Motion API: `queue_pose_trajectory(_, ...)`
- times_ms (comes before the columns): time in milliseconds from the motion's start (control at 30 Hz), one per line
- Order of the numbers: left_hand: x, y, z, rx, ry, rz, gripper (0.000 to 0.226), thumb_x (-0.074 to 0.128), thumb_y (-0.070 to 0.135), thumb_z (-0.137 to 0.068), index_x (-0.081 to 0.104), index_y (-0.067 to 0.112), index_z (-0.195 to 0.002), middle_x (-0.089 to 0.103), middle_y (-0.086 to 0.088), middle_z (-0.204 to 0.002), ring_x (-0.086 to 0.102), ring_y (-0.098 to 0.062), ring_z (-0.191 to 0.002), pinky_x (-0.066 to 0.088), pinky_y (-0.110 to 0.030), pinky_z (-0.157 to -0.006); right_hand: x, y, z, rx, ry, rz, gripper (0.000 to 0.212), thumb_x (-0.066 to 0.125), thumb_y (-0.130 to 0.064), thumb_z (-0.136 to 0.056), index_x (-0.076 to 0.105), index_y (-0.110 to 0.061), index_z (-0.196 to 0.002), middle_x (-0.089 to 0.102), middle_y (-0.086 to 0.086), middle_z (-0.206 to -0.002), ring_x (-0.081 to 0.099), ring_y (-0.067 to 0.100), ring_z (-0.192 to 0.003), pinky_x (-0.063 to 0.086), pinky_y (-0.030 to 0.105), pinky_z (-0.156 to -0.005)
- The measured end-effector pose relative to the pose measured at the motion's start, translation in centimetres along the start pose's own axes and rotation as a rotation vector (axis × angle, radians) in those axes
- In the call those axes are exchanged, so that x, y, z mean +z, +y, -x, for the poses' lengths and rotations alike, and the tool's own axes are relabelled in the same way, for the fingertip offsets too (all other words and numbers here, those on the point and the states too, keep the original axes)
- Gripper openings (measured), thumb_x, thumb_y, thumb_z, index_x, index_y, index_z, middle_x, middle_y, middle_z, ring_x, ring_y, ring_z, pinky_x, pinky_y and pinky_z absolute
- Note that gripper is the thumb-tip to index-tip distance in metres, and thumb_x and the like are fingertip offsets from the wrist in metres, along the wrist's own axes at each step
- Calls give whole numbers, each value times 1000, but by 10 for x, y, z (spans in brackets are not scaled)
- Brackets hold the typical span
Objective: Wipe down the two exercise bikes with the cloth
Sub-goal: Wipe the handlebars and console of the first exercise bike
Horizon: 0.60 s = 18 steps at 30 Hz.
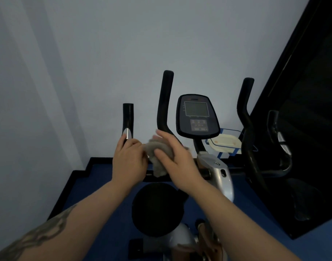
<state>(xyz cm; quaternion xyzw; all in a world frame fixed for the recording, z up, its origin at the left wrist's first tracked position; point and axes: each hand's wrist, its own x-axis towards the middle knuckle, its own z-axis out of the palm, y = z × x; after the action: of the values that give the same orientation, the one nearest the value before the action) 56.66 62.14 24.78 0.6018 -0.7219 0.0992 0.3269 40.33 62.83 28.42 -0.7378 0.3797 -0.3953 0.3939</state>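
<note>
A silver and black exercise bike (216,172) stands in front of me, with a dark console (197,115), tall black handlebars (164,102) and a black seat (157,210) below my arms. A grey cloth (157,157) is bunched between my hands. My right hand (174,159) holds it with thumb and fingers wrapped over it. My left hand (129,157) pinches the cloth's left edge, just below a short black and silver handle grip (128,121). A second bike's black handle (278,140) shows at the right.
A pale wall rises behind the bike and a white curtain (20,110) hangs at the left. A dark panel (302,110) leans along the right side. A blue stand with a cream tray (224,142) sits behind the console. The floor is blue (101,185).
</note>
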Motion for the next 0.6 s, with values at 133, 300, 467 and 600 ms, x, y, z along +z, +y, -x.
queue_pose_trajectory(133,0,-8,2,18,-50,62,33,47,34,-82,71,12,-75,67,-2,-81,63,-23,-94,22,-42,-115,16,4,0,110,-156,26,43,64,-29,-93,49,-26,-133,63,-7,-120,60,1,-107,50,22,-91)
queue_pose_trajectory(300,1,-16,2,-92,54,455,33,43,-8,-92,65,5,-113,57,-6,-132,41,-23,-135,16,-24,-118,1,-1,0,133,-399,556,24,53,-37,-97,56,-19,-112,62,-2,-102,59,16,-93,47,34,-79)
queue_pose_trajectory(467,-9,-45,-4,-57,-28,522,34,41,-2,-100,59,7,-128,41,2,-147,23,-12,-144,21,-30,-119,43,-19,-30,239,-603,864,44,28,-47,-103,44,-14,-126,57,8,-118,54,26,-99,42,39,-81)
queue_pose_trajectory(600,-18,-77,-19,143,-160,419,33,40,12,-102,62,10,-127,46,2,-144,30,-14,-141,25,-40,-117,53,-19,-35,323,-543,635,37,29,-49,-102,44,-22,-123,57,-2,-110,52,15,-92,37,34,-76)
